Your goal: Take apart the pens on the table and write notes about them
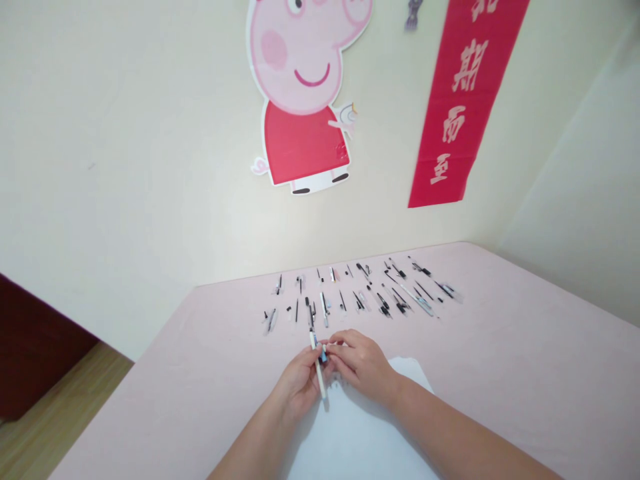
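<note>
Working at small parts above the far end of a white sheet (365, 443), two bare hands meet; the step in hand looks like fitting together or parting pieces of a pen, though which of the two cannot be told; the next move seems to call for a steady left hold and fine fingertip work from the right; the left hand (301, 381), over the sheet's far left side, is closed around a white pen (320, 375), which slants with its dark end pointing beyond the sheet and its pale end above it; the right hand (364, 360), above the sheet's far edge, has its fingertips drawn in to a small blue piece (323, 356) beside the pen, and whether they grip it cannot be told; so the pen lies against the left palm, just short of the right fingertips; beyond the sheet, two rows of pens and pen parts (359, 301) spread across a pink tabletop (500, 347)
</note>
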A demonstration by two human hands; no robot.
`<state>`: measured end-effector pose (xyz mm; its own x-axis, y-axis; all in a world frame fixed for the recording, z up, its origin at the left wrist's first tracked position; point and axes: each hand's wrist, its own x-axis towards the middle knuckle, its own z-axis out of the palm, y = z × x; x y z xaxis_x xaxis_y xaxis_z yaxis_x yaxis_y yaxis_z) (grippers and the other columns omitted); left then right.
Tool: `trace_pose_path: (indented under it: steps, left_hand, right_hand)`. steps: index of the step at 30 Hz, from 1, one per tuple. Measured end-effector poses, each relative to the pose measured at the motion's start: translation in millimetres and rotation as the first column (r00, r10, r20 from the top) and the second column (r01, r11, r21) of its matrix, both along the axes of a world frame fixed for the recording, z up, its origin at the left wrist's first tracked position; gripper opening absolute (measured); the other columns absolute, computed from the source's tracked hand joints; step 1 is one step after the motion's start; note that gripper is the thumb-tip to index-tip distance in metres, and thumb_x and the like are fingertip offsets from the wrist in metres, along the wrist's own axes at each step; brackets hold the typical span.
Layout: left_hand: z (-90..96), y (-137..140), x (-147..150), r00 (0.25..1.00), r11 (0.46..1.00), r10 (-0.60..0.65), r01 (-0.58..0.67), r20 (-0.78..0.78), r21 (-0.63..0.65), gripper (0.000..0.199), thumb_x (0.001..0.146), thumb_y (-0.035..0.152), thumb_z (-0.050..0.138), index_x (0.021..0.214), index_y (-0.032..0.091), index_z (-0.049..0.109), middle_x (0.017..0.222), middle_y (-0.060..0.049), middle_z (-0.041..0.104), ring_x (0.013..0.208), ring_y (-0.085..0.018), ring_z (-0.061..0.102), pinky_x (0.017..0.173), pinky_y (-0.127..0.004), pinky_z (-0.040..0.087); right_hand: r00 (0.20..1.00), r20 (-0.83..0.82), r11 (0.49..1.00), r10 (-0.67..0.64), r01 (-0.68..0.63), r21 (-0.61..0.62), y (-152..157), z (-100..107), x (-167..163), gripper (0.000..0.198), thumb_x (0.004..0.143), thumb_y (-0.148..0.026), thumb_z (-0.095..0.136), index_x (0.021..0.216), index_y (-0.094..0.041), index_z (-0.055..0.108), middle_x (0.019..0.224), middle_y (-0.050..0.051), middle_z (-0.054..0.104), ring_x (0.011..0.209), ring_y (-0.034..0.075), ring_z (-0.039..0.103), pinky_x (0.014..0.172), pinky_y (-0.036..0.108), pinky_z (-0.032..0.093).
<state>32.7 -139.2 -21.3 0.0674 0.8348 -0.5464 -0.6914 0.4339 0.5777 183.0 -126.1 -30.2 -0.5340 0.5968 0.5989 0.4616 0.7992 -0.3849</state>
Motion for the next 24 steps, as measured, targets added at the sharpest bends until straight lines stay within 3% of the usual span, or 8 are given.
trace_pose_path:
  steps: [4,5,8,11,15,18,24]
  left_hand:
    - [7.9,9,-14,0.978,0.998,0.044,-0.034,-0.204,0.050,0.017,0.087,0.002,0.044,0.083,0.009,0.060,0.069,-0.006,0.062,0.056,-0.008,0.061,0.054,-0.017,0.055]
    - [8.8,14,-21,0.949,0.996,0.062,-0.037,-0.309,0.086,0.017,0.087,0.003,0.045,0.083,0.010,0.060,0.069,-0.004,0.062,0.053,-0.006,0.059,0.051,-0.015,0.053]
    - [9.0,37,-50,0.897,0.990,0.118,-0.072,-0.426,0.123,0.018,0.089,0.006,0.043,0.082,0.012,0.059,0.067,-0.001,0.058,0.046,-0.003,0.051,0.039,-0.010,0.042]
    - [7.6,70,-88,0.796,0.985,0.165,-0.105,-0.583,0.136,0.019,0.090,0.007,0.041,0.083,0.013,0.058,0.068,0.000,0.057,0.047,-0.003,0.050,0.040,-0.011,0.040]
    - [7.4,117,-141,0.553,0.989,0.141,-0.116,-0.821,0.091,0.015,0.090,0.015,0.046,0.100,0.012,0.057,0.088,-0.005,0.061,0.069,-0.010,0.059,0.059,-0.022,0.051]
    - [7.3,144,-170,0.325,0.996,0.065,-0.073,-0.943,0.043,0.032,0.088,0.032,0.054,0.115,0.016,0.053,0.114,-0.008,0.056,0.095,-0.020,0.058,0.079,-0.041,0.051]
    - [-3.2,171,-185,-0.137,1.000,-0.015,0.025,-0.990,-0.018,0.032,0.088,0.032,0.054,0.116,0.017,0.053,0.117,-0.008,0.055,0.098,-0.021,0.057,0.081,-0.042,0.050]
  right_hand:
    - [0.997,-0.071,0.999,-0.016,0.014,-0.032,0,0,2,0.027,0.085,-0.014,0.045,0.106,-0.018,0.061,0.099,0.009,0.062,0.090,0.019,0.056,0.080,0.034,0.049]
    - [0.996,-0.088,0.999,-0.019,0.015,-0.041,1,-1,3,0.027,0.085,-0.014,0.045,0.107,-0.018,0.061,0.100,0.010,0.062,0.091,0.019,0.056,0.080,0.033,0.049]
    - [0.992,-0.126,0.997,-0.029,0.021,-0.069,2,-4,5,0.028,0.085,-0.014,0.045,0.108,-0.018,0.061,0.100,0.009,0.062,0.091,0.018,0.057,0.080,0.033,0.049]
    - [0.989,-0.143,0.995,-0.037,0.023,-0.096,4,-6,5,0.029,0.085,-0.015,0.045,0.108,-0.019,0.061,0.100,0.009,0.062,0.090,0.018,0.057,0.080,0.032,0.049]
    - [0.986,-0.157,0.990,-0.050,0.027,-0.142,5,-5,4,0.029,0.086,-0.016,0.044,0.108,-0.019,0.062,0.100,0.009,0.061,0.089,0.017,0.058,0.080,0.031,0.049]
    - [0.986,-0.158,0.986,-0.051,0.025,-0.167,6,-4,4,0.028,0.086,-0.016,0.044,0.108,-0.018,0.062,0.099,0.009,0.062,0.087,0.017,0.059,0.079,0.030,0.050]
    - [0.983,-0.177,0.984,-0.054,0.022,-0.177,8,-4,5,0.029,0.086,-0.015,0.044,0.109,-0.019,0.061,0.101,0.009,0.061,0.085,0.016,0.059,0.077,0.029,0.050]
